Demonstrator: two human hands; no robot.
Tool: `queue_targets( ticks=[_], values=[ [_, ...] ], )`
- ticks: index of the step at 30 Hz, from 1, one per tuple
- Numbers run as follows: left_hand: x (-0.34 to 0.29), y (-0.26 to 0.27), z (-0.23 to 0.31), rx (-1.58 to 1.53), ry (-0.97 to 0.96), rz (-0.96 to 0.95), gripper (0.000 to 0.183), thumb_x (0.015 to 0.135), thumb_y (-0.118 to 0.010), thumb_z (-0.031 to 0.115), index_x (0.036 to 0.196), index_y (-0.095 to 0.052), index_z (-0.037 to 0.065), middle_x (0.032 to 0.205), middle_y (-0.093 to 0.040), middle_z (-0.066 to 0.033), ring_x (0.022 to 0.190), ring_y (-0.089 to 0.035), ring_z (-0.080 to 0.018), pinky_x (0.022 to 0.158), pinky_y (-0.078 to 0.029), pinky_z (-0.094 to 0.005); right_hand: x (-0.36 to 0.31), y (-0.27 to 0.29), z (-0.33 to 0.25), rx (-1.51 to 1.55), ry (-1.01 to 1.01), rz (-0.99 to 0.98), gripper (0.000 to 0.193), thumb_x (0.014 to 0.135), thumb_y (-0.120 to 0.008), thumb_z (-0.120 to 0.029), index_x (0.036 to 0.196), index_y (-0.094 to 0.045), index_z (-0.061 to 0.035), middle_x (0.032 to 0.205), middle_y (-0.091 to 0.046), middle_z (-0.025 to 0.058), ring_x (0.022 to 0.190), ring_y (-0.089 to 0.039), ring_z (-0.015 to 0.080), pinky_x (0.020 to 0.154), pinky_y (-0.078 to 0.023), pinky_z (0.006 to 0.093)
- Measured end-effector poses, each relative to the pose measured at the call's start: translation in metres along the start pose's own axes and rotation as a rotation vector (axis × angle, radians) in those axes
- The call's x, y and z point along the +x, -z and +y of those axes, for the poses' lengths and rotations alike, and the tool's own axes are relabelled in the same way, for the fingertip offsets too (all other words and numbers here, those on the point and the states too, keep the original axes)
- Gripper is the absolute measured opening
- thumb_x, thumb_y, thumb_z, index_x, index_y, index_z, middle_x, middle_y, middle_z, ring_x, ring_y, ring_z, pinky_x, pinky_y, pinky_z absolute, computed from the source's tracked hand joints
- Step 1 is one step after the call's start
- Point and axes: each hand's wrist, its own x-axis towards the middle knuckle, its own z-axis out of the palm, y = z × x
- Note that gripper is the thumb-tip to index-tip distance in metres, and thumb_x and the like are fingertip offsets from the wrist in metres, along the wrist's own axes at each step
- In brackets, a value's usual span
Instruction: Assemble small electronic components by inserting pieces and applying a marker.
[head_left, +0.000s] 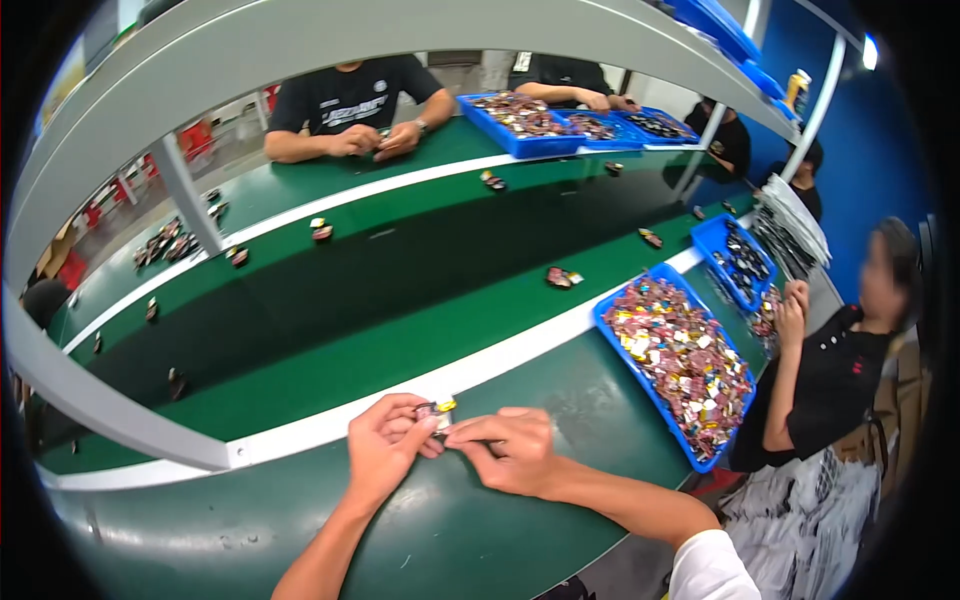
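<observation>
Our left hand (pixel 385 445) has a small piece (pixel 443 408) pinched between thumb and fingers, seemingly to steady it; our right hand (pixel 515 450) looks to be pinching its edge. It's over the near surface (pixel 200 530), with the blue tray (pixel 648 393) at right, probably for easy reach.
</observation>
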Motion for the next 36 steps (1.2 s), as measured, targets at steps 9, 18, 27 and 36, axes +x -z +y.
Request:
queue_targets(
  ticks=[9, 18, 27, 36],
  values=[
    [0.001, -0.006, 0.002, 0.049, 0.026, 0.051, 0.014, 0.09, -0.064, -0.007, 0.104, -0.061, -0.009, 0.081, -0.068, -0.015, 0.062, -0.069, -0.0178, 0.055, -0.059, -0.0277, -0.006, -0.006, 0.0, -0.021, 0.046, 0.048, 0.022, 0.068, -0.08, 0.003, 0.086, -0.072, -0.0072, 0.081, -0.075, 0.0022, 0.048, -0.056, 0.0153, 0.046, -0.04, 0.0273],
    [0.003, -0.004, 0.004, 0.087, -0.005, 0.066, 0.011, 0.092, -0.062, -0.007, 0.102, -0.06, -0.009, 0.08, -0.068, -0.0144, 0.062, -0.069, -0.0185, 0.055, -0.059, -0.0279, -0.007, -0.007, 0.007, 0.037, 0.037, 0.035, 0.021, 0.07, -0.082, 0.002, 0.087, -0.073, -0.0058, 0.086, -0.077, 0.0042, 0.049, -0.059, 0.0155, 0.046, -0.042, 0.0269],
    [0.058, 0.061, 0.012, 0.317, -0.145, 0.452, 0.015, 0.094, -0.061, 0.0, 0.105, -0.059, -0.01, 0.093, -0.062, -0.0139, 0.06, -0.067, -0.0168, 0.047, -0.057, -0.0272, -0.005, 0.0, 0.011, 0.089, -0.109, 0.144, 0.019, 0.076, -0.082, -0.003, 0.092, -0.074, -0.0075, 0.075, -0.073, 0.0054, 0.043, -0.049, 0.0127, 0.044, -0.04, 0.0277],
    [0.069, 0.12, 0.026, 1.306, -0.318, 0.787, 0.029, 0.091, -0.067, 0.015, 0.11, -0.065, -0.007, 0.106, -0.061, -0.0233, 0.093, -0.063, -0.0457, 0.083, -0.05, -0.0486, -0.002, 0.005, 0.008, 0.102, -0.195, 0.089, 0.014, 0.08, -0.08, -0.007, 0.092, -0.072, -0.008, 0.073, -0.073, 0.0065, 0.056, -0.067, 0.0194, 0.052, -0.051, 0.0293]
  ],
)
